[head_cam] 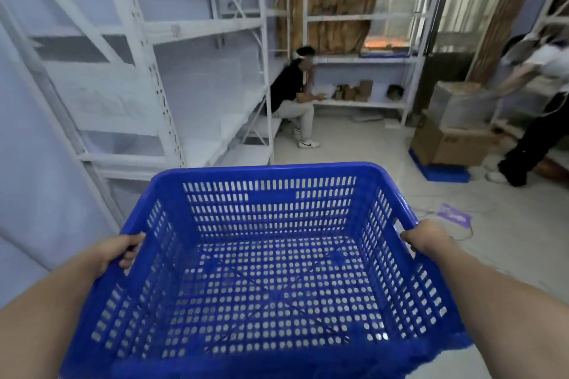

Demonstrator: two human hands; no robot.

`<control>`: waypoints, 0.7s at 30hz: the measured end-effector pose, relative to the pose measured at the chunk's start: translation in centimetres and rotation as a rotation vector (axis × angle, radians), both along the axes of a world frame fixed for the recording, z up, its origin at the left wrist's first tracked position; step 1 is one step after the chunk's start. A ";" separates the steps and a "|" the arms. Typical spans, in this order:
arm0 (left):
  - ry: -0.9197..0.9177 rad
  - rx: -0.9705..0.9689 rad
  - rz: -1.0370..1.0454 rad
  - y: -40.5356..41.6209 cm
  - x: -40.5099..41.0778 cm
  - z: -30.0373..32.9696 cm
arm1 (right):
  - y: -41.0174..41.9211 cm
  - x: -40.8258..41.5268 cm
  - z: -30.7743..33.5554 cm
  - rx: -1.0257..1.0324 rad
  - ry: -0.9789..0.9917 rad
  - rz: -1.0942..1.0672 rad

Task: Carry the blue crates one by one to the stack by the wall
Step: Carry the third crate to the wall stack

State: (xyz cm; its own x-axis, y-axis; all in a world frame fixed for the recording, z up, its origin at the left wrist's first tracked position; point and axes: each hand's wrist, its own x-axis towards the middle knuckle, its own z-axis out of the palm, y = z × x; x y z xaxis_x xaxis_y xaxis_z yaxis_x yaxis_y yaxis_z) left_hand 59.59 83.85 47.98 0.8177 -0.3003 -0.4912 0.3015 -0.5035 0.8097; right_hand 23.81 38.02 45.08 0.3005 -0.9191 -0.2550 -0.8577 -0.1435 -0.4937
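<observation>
A blue perforated plastic crate point(268, 172) fills the lower middle of the view, held up off the floor, its inside bare. My left hand point(120, 251) grips its left rim, fingers curled over the edge. My right hand point(426, 238) grips the right rim at the handle cut-out. No stack of crates by a wall shows in this view.
White metal shelving point(160, 77) runs along the left wall and the back. A person point(292, 98) sits at the back shelf; another person point(535, 120) bends at the right near cardboard boxes point(446, 144) on a blue pallet point(443, 174). A purple paper point(452, 215) lies on the pale floor.
</observation>
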 end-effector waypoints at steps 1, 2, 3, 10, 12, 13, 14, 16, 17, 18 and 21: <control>-0.009 -0.007 0.009 0.5 -0.1 1.1 | 0.1 0.4 1.1 -0.009 -0.009 0.019; -0.017 -0.009 0.020 1.1 -0.1 2.1 | 0.2 0.9 2.2 -0.020 -0.013 0.041; -0.025 -0.010 0.032 1.7 -0.1 3.2 | 0.3 1.4 3.3 -0.032 -0.010 0.065; -0.060 -0.056 0.124 6.4 -0.6 8.5 | 2.2 6.6 9.3 -0.125 0.019 0.193; -0.062 -0.079 0.168 8.2 -0.9 9.1 | 2.8 8.6 10.3 -0.149 0.029 0.213; -0.057 -0.085 0.194 9.2 -1.2 9.1 | 3.1 9.7 10.7 -0.156 0.026 0.224; -0.053 -0.087 0.219 10.3 -1.6 9.0 | 3.5 11.0 11.0 -0.157 0.018 0.240; -0.052 -0.075 0.272 12.7 -2.3 8.2 | 4.6 13.5 11.3 -0.151 0.001 0.292; -0.054 -0.068 0.304 14.0 -2.6 7.8 | 5.2 14.9 11.4 -0.146 -0.001 0.325; -0.054 -0.063 0.339 15.4 -3.0 7.3 | 6.0 16.1 11.4 -0.142 0.008 0.363; -0.043 -0.047 0.427 19.3 -4.1 6.2 | 9.0 19.2 10.9 -0.117 0.049 0.478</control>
